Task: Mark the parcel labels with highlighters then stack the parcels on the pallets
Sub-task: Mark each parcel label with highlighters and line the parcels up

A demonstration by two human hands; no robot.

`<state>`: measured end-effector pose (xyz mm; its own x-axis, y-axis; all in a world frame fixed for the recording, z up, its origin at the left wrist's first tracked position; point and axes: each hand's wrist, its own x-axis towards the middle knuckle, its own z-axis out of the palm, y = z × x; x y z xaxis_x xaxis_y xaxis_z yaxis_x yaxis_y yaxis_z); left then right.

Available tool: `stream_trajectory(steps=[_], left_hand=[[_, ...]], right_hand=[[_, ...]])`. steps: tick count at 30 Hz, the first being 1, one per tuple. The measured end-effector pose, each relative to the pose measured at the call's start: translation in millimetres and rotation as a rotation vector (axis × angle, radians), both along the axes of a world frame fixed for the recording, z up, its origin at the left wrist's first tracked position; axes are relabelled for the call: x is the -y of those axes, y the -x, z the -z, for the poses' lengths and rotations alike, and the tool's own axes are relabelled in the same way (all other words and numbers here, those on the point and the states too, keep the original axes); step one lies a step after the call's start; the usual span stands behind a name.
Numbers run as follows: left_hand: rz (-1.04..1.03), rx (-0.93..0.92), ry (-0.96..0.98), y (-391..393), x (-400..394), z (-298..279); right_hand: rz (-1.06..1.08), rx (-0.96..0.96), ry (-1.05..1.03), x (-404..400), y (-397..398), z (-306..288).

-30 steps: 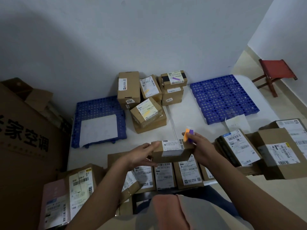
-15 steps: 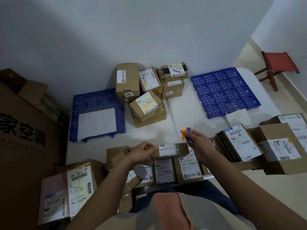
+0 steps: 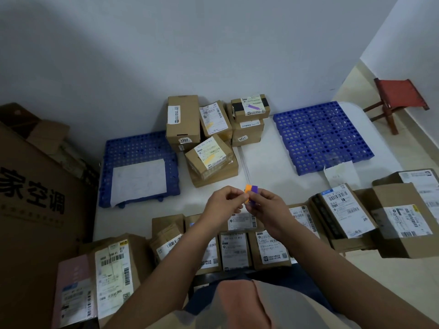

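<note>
Both hands on the highlighters, no parcel held.
Our left hand point(image 3: 223, 205) pinches the orange highlighter point(image 3: 247, 193), our right hand point(image 3: 268, 210) grips the purple highlighter point(image 3: 254, 194); pulling them apart, one could slip onto the parcels point(image 3: 234, 250).

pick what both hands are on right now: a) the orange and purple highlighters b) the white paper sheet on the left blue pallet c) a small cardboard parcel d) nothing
a: the left hand and right hand meet at the orange and purple highlighters, held above the parcels.
</note>
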<state>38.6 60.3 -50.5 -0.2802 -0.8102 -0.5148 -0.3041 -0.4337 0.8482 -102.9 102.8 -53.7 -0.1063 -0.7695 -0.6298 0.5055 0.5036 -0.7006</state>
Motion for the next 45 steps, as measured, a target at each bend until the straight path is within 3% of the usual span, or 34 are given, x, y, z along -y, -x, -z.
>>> stream_trajectory(steps=[7, 20, 30, 39, 45], left_hand=[[-0.083, -0.073, -0.029, -0.1, 4.1, -1.1], [0.041, 0.063, 0.161, -9.2, 8.1, -5.8], [0.011, 0.033, 0.108, -11.4, 3.2, -6.0], [0.019, 0.080, 0.152, -7.9, 0.3, -12.3], [-0.024, 0.017, 0.095, -6.8, 0.4, -12.8]], right_hand=[[0.034, 0.035, -0.010, 4.7, -3.8, -5.0], [-0.008, -0.018, 0.072, 4.4, -7.4, -6.1], [0.041, -0.107, 0.029, 0.4, -7.5, -4.9], [-0.028, -0.072, 0.065, -4.7, -7.4, -9.5], [-0.033, -0.066, 0.092, -5.9, -7.6, -12.3]])
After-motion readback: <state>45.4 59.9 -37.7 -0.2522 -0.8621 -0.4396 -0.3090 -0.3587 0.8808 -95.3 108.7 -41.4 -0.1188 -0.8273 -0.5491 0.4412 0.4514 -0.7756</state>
